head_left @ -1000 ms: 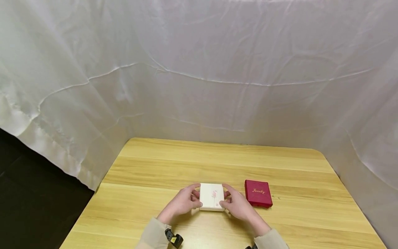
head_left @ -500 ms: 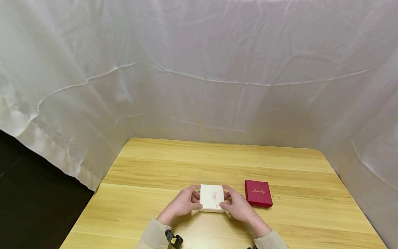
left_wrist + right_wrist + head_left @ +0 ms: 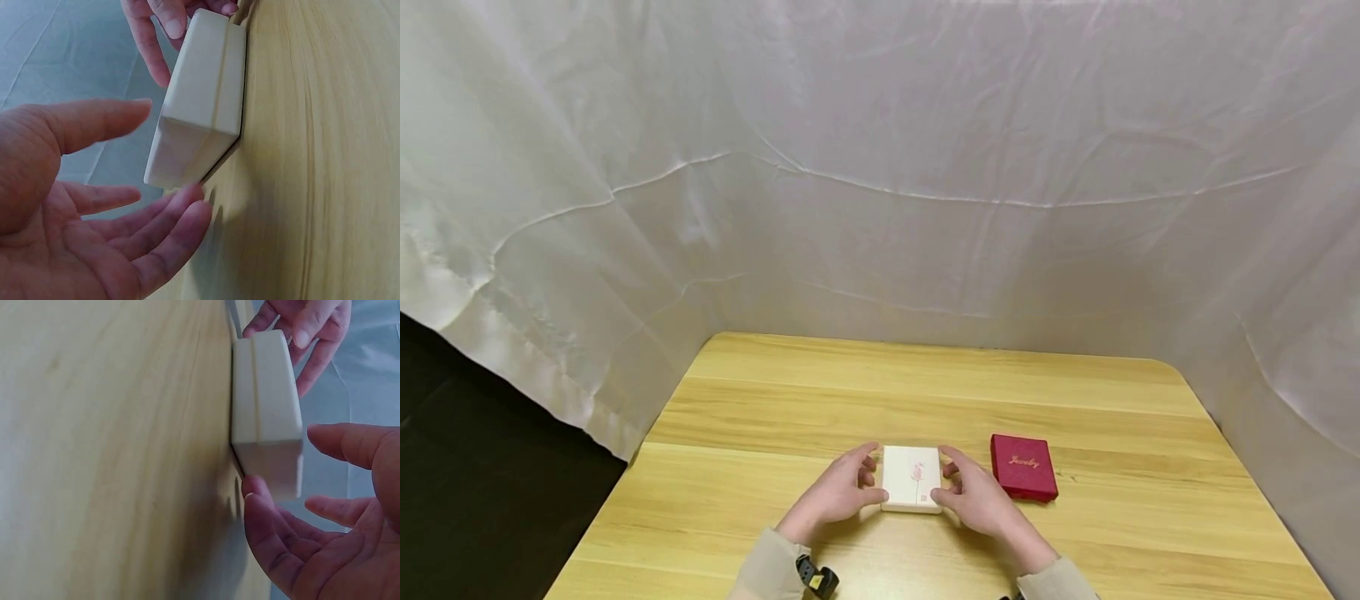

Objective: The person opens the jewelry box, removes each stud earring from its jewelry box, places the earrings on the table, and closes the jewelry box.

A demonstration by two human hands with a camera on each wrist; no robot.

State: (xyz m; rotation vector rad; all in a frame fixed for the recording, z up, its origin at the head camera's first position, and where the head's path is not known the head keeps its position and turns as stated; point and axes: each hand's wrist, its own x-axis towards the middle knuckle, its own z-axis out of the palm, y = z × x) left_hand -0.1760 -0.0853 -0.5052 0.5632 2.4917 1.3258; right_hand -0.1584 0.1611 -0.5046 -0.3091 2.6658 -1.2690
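A white square box (image 3: 912,473) with a pink flower printed on its lid lies flat on the wooden table, lid on, a thin seam running round its side. My left hand (image 3: 841,487) is at its left side, thumb and fingers spread apart. In the left wrist view the thumb stands off the box, and the fingertips (image 3: 190,197) are right by its lower side. My right hand (image 3: 976,493) mirrors this at the right side. In the right wrist view, its fingers (image 3: 253,487) are near the box's bottom edge and the thumb is off the lid.
A dark red box (image 3: 1024,468) with gold "Jewelry" lettering sits just right of my right hand. Pale cloth (image 3: 925,208) hangs around the back and sides of the wooden table (image 3: 880,392).
Both hands have loosened from the white box, with fingers now spread slightly off its sides. The box shifted slightly toward me early on. The red box stays put.
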